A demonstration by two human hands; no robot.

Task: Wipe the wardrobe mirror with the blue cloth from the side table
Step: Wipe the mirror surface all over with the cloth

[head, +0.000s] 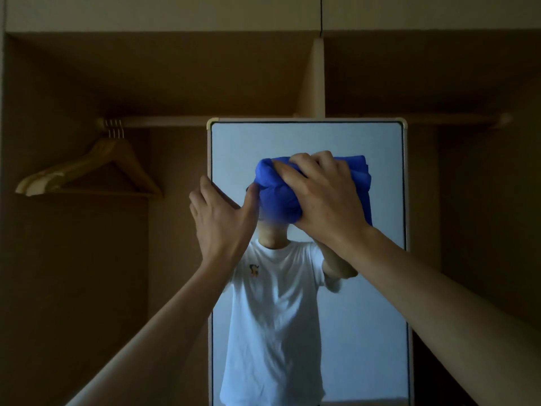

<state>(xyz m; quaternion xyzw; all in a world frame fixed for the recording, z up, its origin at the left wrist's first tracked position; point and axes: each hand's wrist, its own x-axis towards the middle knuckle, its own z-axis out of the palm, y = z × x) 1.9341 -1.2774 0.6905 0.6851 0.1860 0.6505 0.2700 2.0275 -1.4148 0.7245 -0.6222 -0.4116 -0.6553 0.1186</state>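
While my right grip (325, 194), a bare hand, clamps a bunched, bright blue cloth (272, 197) against the glass, fingers curled over the top of the wad, my left grip (219, 218) holds the tall, pale-framed wardrobe mirror (363, 347) by its edge. Its fingers wrap round the left side of the frame and its thumb lies on the glass, pointing up, just beside the cloth. The cloth sits in the upper half of the mirror, spilling out to the left and right of the right grip and below its heel.

Beneath both grips the glass reflects a person in a white T-shirt (275, 303) with a small emblem on the chest; the cloth covers the reflection's head. Well to the left of the left grip and slightly above it, several wooden clothes hangers (87, 171) hang bunched together from a pale wooden rail (164, 122) inside the dim, brown open wardrobe (73, 273). Above the right grip, a pale upright divider (317, 77) rises behind the mirror's top edge. From my remote seat I cannot tell whether the mirror is fixed to the wardrobe or merely stands before it.
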